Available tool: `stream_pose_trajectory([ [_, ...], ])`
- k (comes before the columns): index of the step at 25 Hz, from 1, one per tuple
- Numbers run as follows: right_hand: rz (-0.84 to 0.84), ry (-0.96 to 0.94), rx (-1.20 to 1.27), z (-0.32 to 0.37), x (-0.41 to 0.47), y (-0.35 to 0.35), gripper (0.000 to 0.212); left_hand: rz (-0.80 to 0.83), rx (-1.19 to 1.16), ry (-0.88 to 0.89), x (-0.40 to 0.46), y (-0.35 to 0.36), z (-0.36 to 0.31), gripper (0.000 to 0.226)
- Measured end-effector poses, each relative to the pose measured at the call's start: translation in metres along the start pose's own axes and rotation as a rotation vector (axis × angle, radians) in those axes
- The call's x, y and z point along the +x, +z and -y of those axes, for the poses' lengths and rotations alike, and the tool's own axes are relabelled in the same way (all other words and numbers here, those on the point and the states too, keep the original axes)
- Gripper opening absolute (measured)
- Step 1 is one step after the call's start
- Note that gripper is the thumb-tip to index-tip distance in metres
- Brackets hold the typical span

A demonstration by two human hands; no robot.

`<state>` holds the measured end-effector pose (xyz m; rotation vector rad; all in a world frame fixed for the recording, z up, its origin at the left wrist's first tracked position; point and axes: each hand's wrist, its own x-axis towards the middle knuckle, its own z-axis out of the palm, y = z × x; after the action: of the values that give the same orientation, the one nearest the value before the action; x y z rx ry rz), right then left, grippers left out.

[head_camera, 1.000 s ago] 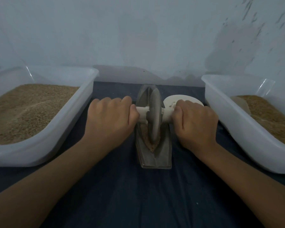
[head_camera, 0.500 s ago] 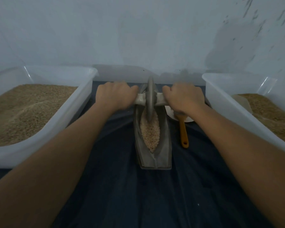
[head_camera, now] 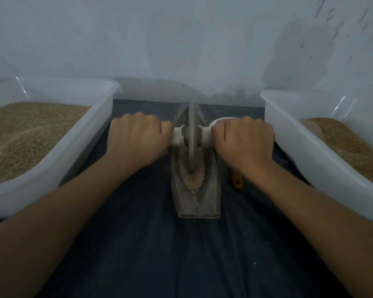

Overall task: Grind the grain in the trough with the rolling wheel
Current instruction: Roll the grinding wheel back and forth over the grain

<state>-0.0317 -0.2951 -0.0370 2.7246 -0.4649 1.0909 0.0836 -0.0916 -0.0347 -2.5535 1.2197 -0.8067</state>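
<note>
We hold the rolling wheel (head_camera: pixel 191 134) with both hands. Our left hand (head_camera: pixel 137 139) is curled tight around the pale handle (head_camera: pixel 177 136) on its side. Our right hand (head_camera: pixel 243 143) is curled tight around the handle on the other side. The wheel stands on its edge right between our two fists.

Under the wheel sits the grey trough (head_camera: pixel 197 203), long and narrow, pointing away from us. The wheel's bottom edge rests in the grain (head_camera: pixel 193 179) near the middle of the trough. The grain is a pinkish-brown heap, and it spreads from under the wheel toward us.

Just past our left hand is a white tub (head_camera: pixel 73 151) full of brown grain. Just past our right hand is another white tub (head_camera: pixel 293 143) with grain in it. Below our right wrist an orange handle tip (head_camera: pixel 237 183) pokes out. Behind our right knuckles we see the rim of a white scoop (head_camera: pixel 219 121). Everything sits on a dark blue cloth (head_camera: pixel 181 254).
</note>
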Motion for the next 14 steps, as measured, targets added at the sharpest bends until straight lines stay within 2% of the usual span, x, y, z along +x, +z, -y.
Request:
stream_pose_trajectory([
  [3, 0.217, -0.040, -0.070, -0.008, 0.042, 0.018, 0.060, 0.115, -0.090, -0.078, 0.043, 0.014, 0.014, 0.010],
  [6, 0.353, 0.023, -0.004, -0.011, 0.068, 0.027, 0.058, 0.324, -0.252, -0.183, 0.074, 0.018, 0.025, 0.026],
  [8, 0.282, 0.071, 0.021, -0.008, 0.059, 0.025, 0.057, 0.260, -0.180, -0.162, 0.062, 0.012, 0.018, 0.027],
  [11, 0.003, 0.017, 0.006, -0.003, 0.014, 0.010, 0.050, 0.010, -0.026, -0.060, 0.012, 0.002, -0.001, 0.016],
  [14, -0.132, -0.082, 0.136, -0.004, -0.024, -0.008, 0.040, -0.054, -0.050, -0.089, -0.026, -0.007, -0.005, 0.032],
])
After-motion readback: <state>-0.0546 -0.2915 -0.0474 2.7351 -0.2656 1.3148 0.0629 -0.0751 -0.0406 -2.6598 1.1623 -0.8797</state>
